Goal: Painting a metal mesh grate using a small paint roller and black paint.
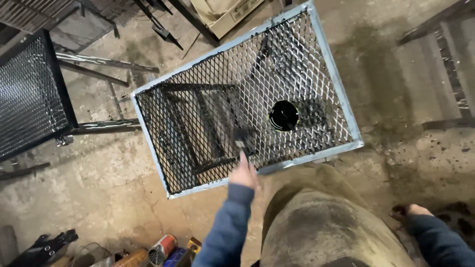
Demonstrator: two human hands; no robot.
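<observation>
one hand, my left point(243, 173), grips a brush point(241, 140) on the mesh frame point(316, 44) near a paint can point(284, 115); my right point(408, 211) hangs empty, half open.

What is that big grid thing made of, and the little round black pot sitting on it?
The grid panel looks like metal: diamond-shaped expanded mesh in a pale grey frame, partly coated glossy black, likely wet paint. The round pot seems a small tin or plastic tub holding black liquid; its material is unclear. The left hand holds a brush.
</observation>
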